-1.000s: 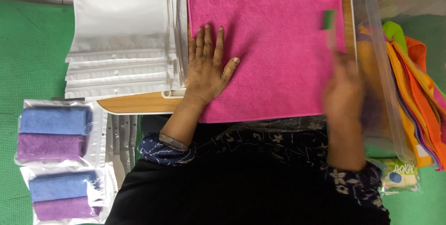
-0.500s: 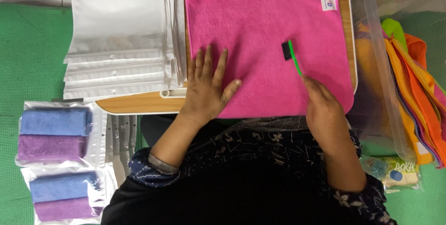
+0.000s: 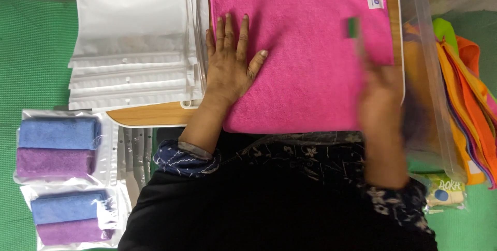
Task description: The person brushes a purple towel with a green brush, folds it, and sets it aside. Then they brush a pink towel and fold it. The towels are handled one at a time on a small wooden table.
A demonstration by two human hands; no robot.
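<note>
A: Entry, head view. The pink cloth (image 3: 310, 69) lies spread flat on the wooden board (image 3: 150, 115), covering most of its right part. A small white label (image 3: 376, 1) sits at the cloth's far right corner.

B: Left hand?

A: The left hand (image 3: 230, 69) is fully open, palm down, fingers spread and pressed flat on the left part of the pink cloth. It grips nothing; it only rests on the fabric.

B: Right hand?

A: The right hand (image 3: 380, 90) is motion-blurred over the right part of the cloth. It is closed around the handle of a small green brush (image 3: 353, 27), whose head points far, just near of the label. Whether the bristles touch the cloth, I cannot tell.

B: Surroundings?

A: A stack of white plastic bags (image 3: 129, 38) lies left of the cloth, overlapping the board's left end. Further left and nearer, on the green mat (image 3: 31, 59), are two sealed packs (image 3: 57, 147), each showing a blue cloth above a purple one. To the right stands a clear plastic bin (image 3: 432, 101) holding orange, green and yellow folded cloths (image 3: 466, 90). A small packet (image 3: 444, 193) lies near of the bin.
</note>
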